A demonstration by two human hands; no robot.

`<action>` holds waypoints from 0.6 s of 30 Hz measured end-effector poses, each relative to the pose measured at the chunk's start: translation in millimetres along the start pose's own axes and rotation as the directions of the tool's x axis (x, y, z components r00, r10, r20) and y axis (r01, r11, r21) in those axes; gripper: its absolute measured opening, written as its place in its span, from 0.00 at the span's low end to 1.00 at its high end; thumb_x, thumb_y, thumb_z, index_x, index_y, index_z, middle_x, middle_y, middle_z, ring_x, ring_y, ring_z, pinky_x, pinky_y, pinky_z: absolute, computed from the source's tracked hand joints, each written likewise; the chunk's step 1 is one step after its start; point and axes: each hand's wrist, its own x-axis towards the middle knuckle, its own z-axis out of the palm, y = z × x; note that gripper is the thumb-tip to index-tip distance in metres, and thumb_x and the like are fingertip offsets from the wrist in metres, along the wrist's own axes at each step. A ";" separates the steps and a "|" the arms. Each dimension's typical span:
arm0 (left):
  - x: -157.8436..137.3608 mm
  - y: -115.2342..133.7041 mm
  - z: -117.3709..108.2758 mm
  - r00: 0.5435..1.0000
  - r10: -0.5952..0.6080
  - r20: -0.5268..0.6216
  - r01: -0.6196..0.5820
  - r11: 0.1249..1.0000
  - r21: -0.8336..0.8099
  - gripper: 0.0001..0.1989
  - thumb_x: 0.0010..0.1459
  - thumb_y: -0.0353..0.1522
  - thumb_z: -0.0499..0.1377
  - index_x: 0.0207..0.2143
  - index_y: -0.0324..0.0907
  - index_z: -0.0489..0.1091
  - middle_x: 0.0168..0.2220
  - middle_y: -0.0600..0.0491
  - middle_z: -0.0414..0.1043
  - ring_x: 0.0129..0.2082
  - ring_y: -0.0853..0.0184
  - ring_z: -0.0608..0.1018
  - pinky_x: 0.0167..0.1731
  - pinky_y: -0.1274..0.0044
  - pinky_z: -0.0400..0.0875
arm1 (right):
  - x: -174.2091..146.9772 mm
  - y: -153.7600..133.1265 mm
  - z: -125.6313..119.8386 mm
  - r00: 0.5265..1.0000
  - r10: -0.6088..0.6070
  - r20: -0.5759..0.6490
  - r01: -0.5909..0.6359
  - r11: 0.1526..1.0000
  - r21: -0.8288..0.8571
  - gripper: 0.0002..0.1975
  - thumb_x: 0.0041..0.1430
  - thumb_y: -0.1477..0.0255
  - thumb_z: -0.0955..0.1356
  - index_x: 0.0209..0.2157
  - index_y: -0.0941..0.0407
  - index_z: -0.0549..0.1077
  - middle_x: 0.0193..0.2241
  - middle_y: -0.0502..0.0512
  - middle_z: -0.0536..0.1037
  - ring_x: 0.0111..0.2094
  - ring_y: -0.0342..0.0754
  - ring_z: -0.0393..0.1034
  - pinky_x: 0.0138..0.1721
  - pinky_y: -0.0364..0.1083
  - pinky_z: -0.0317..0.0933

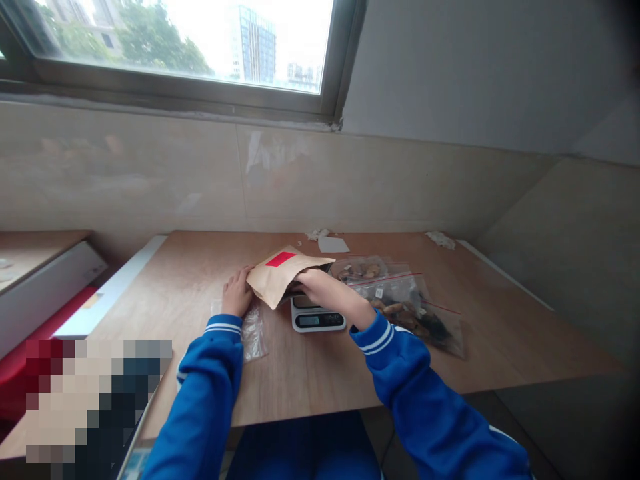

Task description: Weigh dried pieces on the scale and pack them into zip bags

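Observation:
A brown kraft paper bag (273, 272) with a red label lies tilted above a small white kitchen scale (320, 323), its mouth facing right. My left hand (237, 292) grips the bag's left end, the fingertips partly behind it. Through the open mouth reaches my right hand (311, 281); its fingers are hidden inside the bag. The scale's display and buttons show below the bag, while most of its platform is covered. Under my left wrist lies a clear plastic bag (255, 337), flat on the table.
Several clear zip bags (405, 303) with brown and dark dried pieces lie right of the scale, near my right forearm. A white card (333, 245) and crumpled tissue (441, 240) lie along the wooden table's (310, 373) back edge. A blurred-out area covers the lower left.

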 end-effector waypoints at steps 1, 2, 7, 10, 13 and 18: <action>0.1 0.1 -0.1 1.000 -0.003 0.004 0.003 1.000 0.006 0.25 0.58 0.31 0.50 0.58 0.47 0.61 0.59 0.47 0.63 0.53 0.54 0.69 0.50 0.63 0.62 | -3.0 -0.9 -4.1 1.000 -0.003 -0.024 0.003 1.000 0.009 0.20 0.60 0.83 0.62 0.53 0.56 0.69 0.52 0.58 0.73 0.56 0.52 0.64 0.57 0.53 0.61; 0.3 0.0 0.0 1.000 -0.005 0.008 0.005 1.000 0.009 0.25 0.58 0.31 0.50 0.58 0.47 0.60 0.59 0.47 0.63 0.53 0.54 0.69 0.50 0.63 0.62 | -4.9 -1.7 -7.3 0.999 -0.008 -0.050 0.008 1.000 -0.002 0.21 0.60 0.84 0.62 0.52 0.56 0.69 0.52 0.58 0.72 0.56 0.53 0.64 0.57 0.54 0.61; 2.3 -3.8 3.3 1.000 -0.015 0.016 0.015 1.000 0.017 0.24 0.58 0.32 0.51 0.58 0.46 0.61 0.59 0.47 0.63 0.54 0.53 0.67 0.50 0.63 0.61 | -4.4 -1.6 -11.3 0.979 -0.045 -0.200 0.027 0.995 -0.095 0.22 0.60 0.86 0.59 0.51 0.55 0.69 0.48 0.58 0.72 0.52 0.52 0.63 0.55 0.55 0.61; 3.4 -6.4 5.8 1.000 -0.013 0.019 0.012 1.000 0.023 0.24 0.58 0.33 0.51 0.57 0.45 0.61 0.59 0.46 0.64 0.54 0.53 0.67 0.50 0.64 0.61 | -3.4 -1.0 -10.1 0.955 -0.072 -0.289 0.053 0.996 -0.073 0.22 0.62 0.85 0.58 0.53 0.53 0.67 0.48 0.58 0.71 0.52 0.51 0.62 0.56 0.54 0.60; 3.6 -7.4 6.9 1.000 -0.006 0.021 0.006 1.000 0.027 0.24 0.57 0.34 0.53 0.57 0.45 0.61 0.58 0.46 0.64 0.53 0.54 0.68 0.50 0.64 0.60 | -4.7 -1.9 -9.9 0.913 -0.087 -0.400 0.100 0.995 0.013 0.20 0.64 0.82 0.57 0.53 0.52 0.67 0.48 0.57 0.71 0.53 0.49 0.63 0.56 0.52 0.60; 4.0 -8.1 8.4 1.000 0.018 0.022 -0.020 0.999 0.051 0.23 0.58 0.34 0.52 0.57 0.47 0.61 0.58 0.47 0.64 0.54 0.54 0.67 0.49 0.65 0.61 | -5.4 -8.3 -8.0 0.816 -0.015 -0.578 0.137 0.976 0.167 0.16 0.66 0.79 0.58 0.50 0.50 0.69 0.46 0.56 0.72 0.51 0.48 0.66 0.54 0.51 0.62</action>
